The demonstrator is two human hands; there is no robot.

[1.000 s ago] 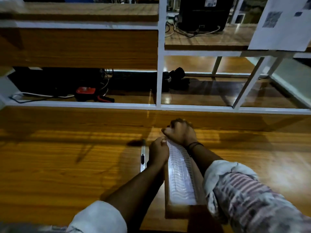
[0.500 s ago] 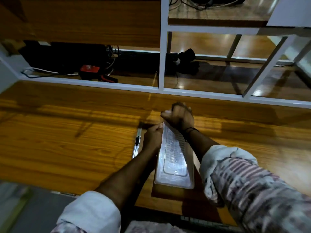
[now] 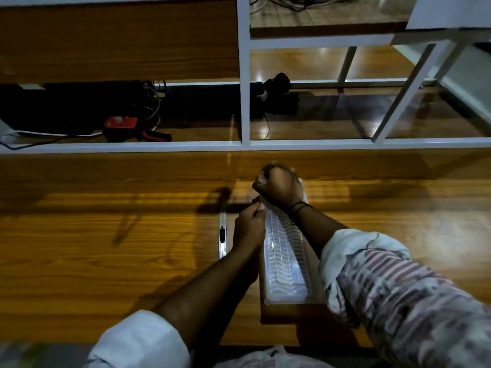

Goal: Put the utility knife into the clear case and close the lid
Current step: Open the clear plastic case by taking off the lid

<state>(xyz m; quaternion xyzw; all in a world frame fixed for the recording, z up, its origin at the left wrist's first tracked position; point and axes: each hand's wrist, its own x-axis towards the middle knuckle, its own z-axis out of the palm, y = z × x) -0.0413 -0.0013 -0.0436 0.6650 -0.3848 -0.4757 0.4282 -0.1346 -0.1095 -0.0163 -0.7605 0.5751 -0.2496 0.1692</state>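
Observation:
A long clear ribbed plastic case (image 3: 285,264) lies lengthwise on the wooden table (image 3: 106,248), its lid down. My right hand (image 3: 280,188) is closed over the case's far end. My left hand (image 3: 248,225) pinches the case's left edge near that far end, thumb and fingers together. The slim silver utility knife (image 3: 222,235) with a black slider lies flat on the table just left of my left hand, parallel to the case and untouched.
A white metal shelf frame (image 3: 245,102) rises behind the table. On the shelf sit a red and black tool (image 3: 127,127), cables and a dark object (image 3: 277,94). The table's near edge runs along the bottom.
The view has tilted down and nearer. Both hands stay at the case's far end; my left hand has shifted slightly along the left edge. The knife has not moved.

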